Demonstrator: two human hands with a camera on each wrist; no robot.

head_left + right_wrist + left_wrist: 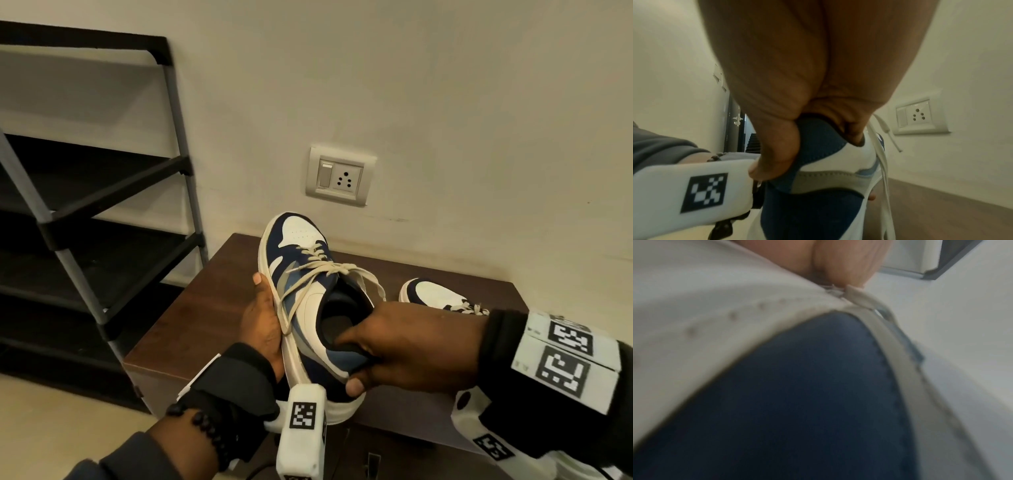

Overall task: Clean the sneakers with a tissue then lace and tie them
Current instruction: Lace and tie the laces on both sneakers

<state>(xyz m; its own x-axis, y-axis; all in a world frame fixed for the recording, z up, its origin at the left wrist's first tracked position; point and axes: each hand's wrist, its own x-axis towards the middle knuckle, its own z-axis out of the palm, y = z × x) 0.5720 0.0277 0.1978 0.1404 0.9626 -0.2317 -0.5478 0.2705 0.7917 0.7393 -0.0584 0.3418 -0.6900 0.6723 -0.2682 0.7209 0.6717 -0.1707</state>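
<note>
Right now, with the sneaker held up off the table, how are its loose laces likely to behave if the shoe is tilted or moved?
The laces look floppy: a loop droops over the sneaker beside the left hand. They would likely swing and could snag. The shoe itself seems stiff enough, held at the heel collar by the right hand.

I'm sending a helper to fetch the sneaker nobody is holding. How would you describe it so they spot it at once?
Below the wall socket stands a dark wooden table. The second sneaker sits on its right part, beyond the right hand. Unlike the held sneaker, it rests flat, only its white toe and lower laces showing.
</note>
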